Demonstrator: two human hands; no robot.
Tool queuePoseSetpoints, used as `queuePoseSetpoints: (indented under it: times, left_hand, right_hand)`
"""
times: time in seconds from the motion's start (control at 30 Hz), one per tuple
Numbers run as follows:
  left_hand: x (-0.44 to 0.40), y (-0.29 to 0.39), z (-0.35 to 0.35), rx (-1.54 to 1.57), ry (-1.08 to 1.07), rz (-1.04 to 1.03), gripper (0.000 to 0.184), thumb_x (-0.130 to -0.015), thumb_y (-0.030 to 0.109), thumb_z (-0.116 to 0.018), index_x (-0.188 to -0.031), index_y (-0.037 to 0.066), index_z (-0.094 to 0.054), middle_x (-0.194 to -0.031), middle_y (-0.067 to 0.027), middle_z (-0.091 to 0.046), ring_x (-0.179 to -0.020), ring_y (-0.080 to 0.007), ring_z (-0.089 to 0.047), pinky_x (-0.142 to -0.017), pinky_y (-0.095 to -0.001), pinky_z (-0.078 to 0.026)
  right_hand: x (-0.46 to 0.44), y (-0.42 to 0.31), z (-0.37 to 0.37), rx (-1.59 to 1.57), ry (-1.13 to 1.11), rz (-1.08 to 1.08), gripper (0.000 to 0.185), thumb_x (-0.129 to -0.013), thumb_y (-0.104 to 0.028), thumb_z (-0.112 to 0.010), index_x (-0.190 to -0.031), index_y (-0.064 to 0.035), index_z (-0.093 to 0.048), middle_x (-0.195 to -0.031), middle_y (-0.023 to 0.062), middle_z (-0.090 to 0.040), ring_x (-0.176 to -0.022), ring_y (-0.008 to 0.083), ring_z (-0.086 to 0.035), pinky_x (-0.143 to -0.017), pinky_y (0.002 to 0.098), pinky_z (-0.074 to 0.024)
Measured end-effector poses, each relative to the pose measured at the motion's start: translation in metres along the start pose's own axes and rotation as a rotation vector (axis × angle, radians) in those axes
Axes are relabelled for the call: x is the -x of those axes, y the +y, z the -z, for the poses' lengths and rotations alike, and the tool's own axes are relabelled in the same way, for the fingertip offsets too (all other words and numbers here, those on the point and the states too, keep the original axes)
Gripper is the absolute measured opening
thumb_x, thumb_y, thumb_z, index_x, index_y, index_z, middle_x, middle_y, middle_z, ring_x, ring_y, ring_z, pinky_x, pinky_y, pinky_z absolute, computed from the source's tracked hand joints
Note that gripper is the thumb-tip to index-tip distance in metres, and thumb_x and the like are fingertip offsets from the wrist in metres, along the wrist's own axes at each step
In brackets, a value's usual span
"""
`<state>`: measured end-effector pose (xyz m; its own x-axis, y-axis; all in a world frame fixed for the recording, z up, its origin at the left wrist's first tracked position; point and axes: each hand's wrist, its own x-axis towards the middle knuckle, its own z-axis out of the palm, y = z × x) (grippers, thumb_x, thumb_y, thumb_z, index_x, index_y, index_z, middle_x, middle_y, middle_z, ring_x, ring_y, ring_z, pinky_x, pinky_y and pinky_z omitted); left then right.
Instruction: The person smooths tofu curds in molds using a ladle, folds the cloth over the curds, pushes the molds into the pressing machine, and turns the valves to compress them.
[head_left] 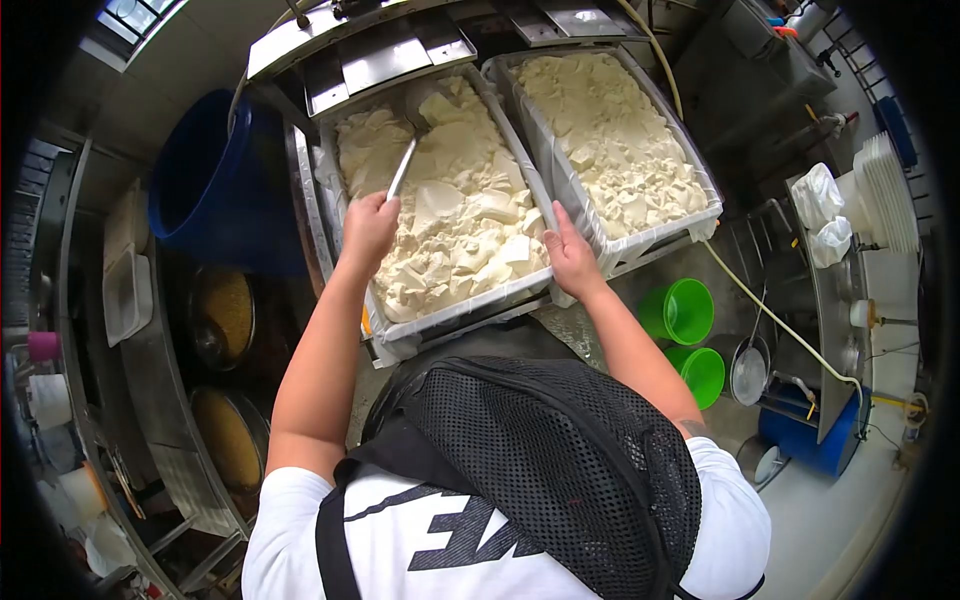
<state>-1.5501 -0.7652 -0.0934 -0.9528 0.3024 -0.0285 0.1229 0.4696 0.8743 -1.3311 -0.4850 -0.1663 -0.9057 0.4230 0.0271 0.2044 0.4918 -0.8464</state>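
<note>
My left hand (370,232) is closed round the metal handle of a utensil (403,168), whose far end lies in pale, curd-like chunks (450,225). These chunks fill a cloth-lined tray (465,310) in front of me. On the right rim of that tray rests my right hand (572,255), its fingers pointing forward along the edge between the two trays. A second lined tray (655,232), full of the same pale stuff (600,130), stands directly to the right.
A big blue barrel (200,165) stands at the left, with round pans (225,310) of yellowish contents below it. Green buckets (690,312) sit on the floor at right. A hose (770,310) runs past them. Metal plates (385,65) lie behind the trays.
</note>
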Motion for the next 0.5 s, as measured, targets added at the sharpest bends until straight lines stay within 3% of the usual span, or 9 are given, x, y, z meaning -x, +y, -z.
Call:
queuePoseSetpoints:
  times: [0.07, 0.1, 0.17, 0.27, 0.33, 0.4, 0.43, 0.47, 0.5]
  left_hand:
    - [0.028, 0.041, 0.026, 0.244, -0.243, 0.413, 0.018, -0.101, 0.02, -0.062, -0.095, 0.004, -0.067, -0.066, 0.0015, -0.054, -0.048, -0.0066, -0.042, -0.042, -0.0255, -0.029]
    - [0.033, 0.044, 0.035, 0.242, -0.237, 0.413, 0.018, -0.101, 0.02, -0.062, -0.095, 0.004, -0.067, -0.066, 0.0015, -0.054, -0.048, -0.0066, -0.042, -0.042, -0.0255, -0.029]
    - [0.039, 0.044, 0.058, 0.532, -0.282, 0.656, 0.013, -0.102, 0.022, -0.063, -0.101, 0.01, -0.066, -0.069, 0.0026, -0.055, -0.047, -0.0041, -0.041, -0.039, -0.0236, -0.027]
    - [0.045, 0.043, 0.081, 0.638, -0.269, 0.695, 0.013, -0.103, 0.022, -0.063, -0.094, 0.012, -0.061, -0.071, 0.0027, -0.055, -0.047, -0.0028, -0.042, -0.039, -0.0235, -0.029]
    - [0.045, 0.037, 0.086, 0.633, -0.185, 0.689, 0.012, -0.102, 0.021, -0.063, -0.098, 0.01, -0.064, -0.069, 0.0028, -0.055, -0.047, -0.0041, -0.043, -0.038, -0.0235, -0.028]
    - [0.039, 0.022, 0.088, 0.425, -0.065, 0.461, 0.019, -0.101, 0.022, -0.064, -0.107, 0.005, -0.07, -0.07, 0.0032, -0.055, -0.047, -0.0029, -0.038, -0.04, -0.0218, -0.026]
    - [0.024, -0.007, 0.09, 0.185, -0.024, 0.29, 0.023, -0.1, 0.022, -0.062, -0.105, 0.003, -0.074, -0.07, -0.0057, -0.063, -0.05, -0.0175, -0.056, -0.047, -0.0321, -0.042]
    - [0.017, -0.02, 0.092, 0.187, -0.022, 0.29, 0.023, -0.1, 0.022, -0.062, -0.105, 0.003, -0.074, -0.07, -0.0057, -0.063, -0.05, -0.0175, -0.056, -0.047, -0.0321, -0.042]
    - [0.013, -0.025, 0.092, -0.193, 0.096, 0.056, 0.024, -0.1, 0.022, -0.061, -0.107, 0.003, -0.074, -0.075, -0.0129, -0.067, -0.061, -0.0282, -0.063, -0.056, -0.0392, -0.048]
  right_hand:
    - [0.0, 0.0, 0.0, -0.002, 0.004, 0.002, 0.064, -0.109, -0.037, -0.052, -0.162, -0.005, -0.035, -0.149, 0.0306, -0.054, -0.139, 0.0445, -0.052, -0.115, 0.0436, -0.0412]
    - [0.001, -0.001, -0.001, -0.006, 0.001, 0.005, 0.064, -0.109, -0.037, -0.052, -0.162, -0.005, -0.035, -0.149, 0.0306, -0.054, -0.139, 0.0445, -0.052, -0.115, 0.0436, -0.0412]
    - [0.001, -0.003, 0.0, 0.003, -0.004, -0.016, 0.064, -0.109, -0.036, -0.053, -0.163, -0.0063, -0.035, -0.149, 0.0304, -0.054, -0.139, 0.0444, -0.052, -0.116, 0.0433, -0.041]
    - [0.0, -0.004, 0.002, -0.006, -0.015, -0.017, 0.064, -0.109, -0.034, -0.053, -0.163, -0.0065, -0.034, -0.149, 0.0303, -0.054, -0.139, 0.0443, -0.053, -0.116, 0.043, -0.0409]
    - [0.0, -0.006, 0.002, 0.002, -0.027, -0.022, 0.064, -0.108, -0.033, -0.053, -0.163, -0.006, -0.034, -0.149, 0.0302, -0.054, -0.14, 0.0442, -0.053, -0.116, 0.0428, -0.041]
    - [0.001, -0.009, 0.003, 0.005, -0.021, -0.022, 0.064, -0.108, -0.033, -0.053, -0.163, -0.0052, -0.034, -0.15, 0.03, -0.054, -0.14, 0.0443, -0.052, -0.116, 0.0428, -0.0409]
    - [0.001, -0.008, 0.003, 0.006, -0.022, -0.02, 0.064, -0.108, -0.033, -0.053, -0.163, -0.0052, -0.034, -0.15, 0.03, -0.054, -0.14, 0.0443, -0.052, -0.116, 0.0428, -0.0409]
    - [0.001, -0.006, 0.002, -0.002, -0.02, -0.011, 0.064, -0.108, -0.033, -0.053, -0.162, -0.0048, -0.034, -0.15, 0.0299, -0.054, -0.14, 0.0443, -0.052, -0.116, 0.0427, -0.0407]
    - [0.0, -0.004, 0.002, -0.009, -0.017, -0.002, 0.064, -0.108, -0.033, -0.053, -0.162, -0.0044, -0.034, -0.15, 0.0298, -0.054, -0.141, 0.0443, -0.052, -0.116, 0.0426, -0.0405]
